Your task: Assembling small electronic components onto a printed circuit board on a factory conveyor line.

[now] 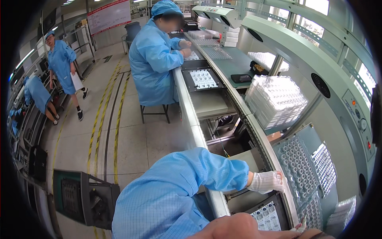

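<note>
My left hand (268,182), in a white knit glove with bare fingertips, reaches across the conveyor line. Its fingers curl at the far conveyor rail (291,205). Near the bottom edge, only a small part of my right hand (301,226) shows, fingers close together beside a clear blister tray (311,213) of small parts; what they hold, if anything, I cannot make out. Between the rails, below my left hand, lies a dark fixture (283,207) carrying a white panel (267,217) with rows of small parts.
Beyond the rail lie a larger blister tray (298,169) and a white parts tray (324,169). Stacked clear trays (276,99) stand farther along. A co-worker (155,59) in blue sits up the line, near another fixture (203,79). A pale curved lamp housing (302,55) overhangs the right side.
</note>
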Available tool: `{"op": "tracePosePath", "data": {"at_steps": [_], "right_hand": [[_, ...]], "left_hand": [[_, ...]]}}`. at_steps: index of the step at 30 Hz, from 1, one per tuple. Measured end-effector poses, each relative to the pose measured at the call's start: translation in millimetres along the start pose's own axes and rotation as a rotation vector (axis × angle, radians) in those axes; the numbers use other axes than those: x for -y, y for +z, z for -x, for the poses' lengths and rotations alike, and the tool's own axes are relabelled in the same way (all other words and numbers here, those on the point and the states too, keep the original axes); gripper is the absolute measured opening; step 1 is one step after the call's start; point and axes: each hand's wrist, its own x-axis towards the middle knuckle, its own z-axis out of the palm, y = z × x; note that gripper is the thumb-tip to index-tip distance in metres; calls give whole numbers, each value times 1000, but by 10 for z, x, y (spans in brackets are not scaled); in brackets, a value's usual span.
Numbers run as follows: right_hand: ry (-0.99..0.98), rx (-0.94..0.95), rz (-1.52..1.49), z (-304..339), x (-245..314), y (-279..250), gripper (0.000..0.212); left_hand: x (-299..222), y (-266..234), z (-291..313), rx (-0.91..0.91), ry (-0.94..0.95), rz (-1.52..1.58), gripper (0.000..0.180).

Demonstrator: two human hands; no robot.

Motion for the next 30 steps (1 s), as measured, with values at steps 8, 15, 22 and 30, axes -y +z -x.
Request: {"op": "tracePosePath", "data": {"at_steps": [8,15,22,30], "right_hand": [[-33,16,-24,2,-58,34,43],[-51,-30,82,216,-642,151,42],[-53,40,36,39,-160,12,48],[-120,-140,-8,294,-1794,391,45]], "left_hand": [[34,16,42,-24,11,27,35],[47,68,31,-43,23,16,32],[81,117,60,-37,8,14,30],[92,92,69,-14,4,37,33]]}}
